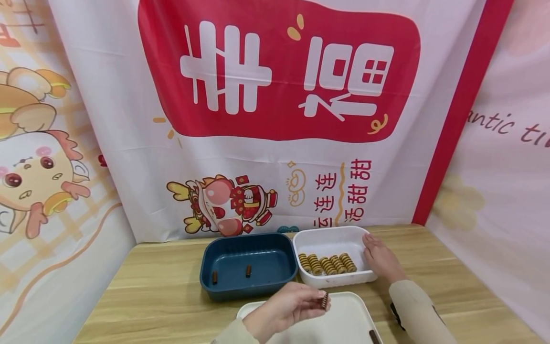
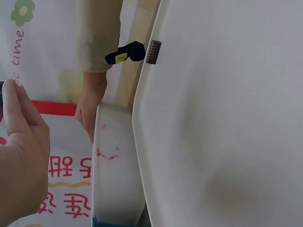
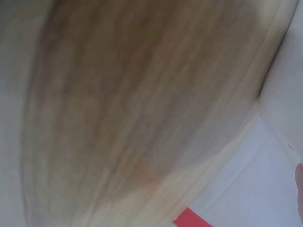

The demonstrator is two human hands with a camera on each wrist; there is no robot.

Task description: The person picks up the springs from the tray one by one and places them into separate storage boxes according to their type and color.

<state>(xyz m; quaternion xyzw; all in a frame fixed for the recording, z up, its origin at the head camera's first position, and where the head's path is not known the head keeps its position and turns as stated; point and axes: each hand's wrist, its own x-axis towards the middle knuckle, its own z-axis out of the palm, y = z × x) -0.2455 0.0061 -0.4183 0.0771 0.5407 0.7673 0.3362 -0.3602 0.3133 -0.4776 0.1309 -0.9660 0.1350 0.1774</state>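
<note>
My left hand [image 1: 290,306] pinches a small dark brown ridged cylinder [image 1: 324,300] at its fingertips, above the cream tray [image 1: 343,325]. In the left wrist view the left hand [image 2: 23,146] shows at the left side, its fingertips near the frame edge. My right hand [image 1: 384,258] rests with extended fingers on the right rim of the white bin [image 1: 335,234]. Inside that bin stand several yellow-and-dark striped ridged cylinders [image 1: 328,264] in a row. Another dark ridged cylinder [image 2: 153,52] lies at the tray's edge.
Left of the white bin is a dark blue bin [image 1: 227,291] with two small brown cylinders [image 1: 248,271] inside. Everything stands on a wood-grain table [image 1: 146,286]. Behind it hangs a printed cloth [image 1: 279,157], with more cloth at both sides.
</note>
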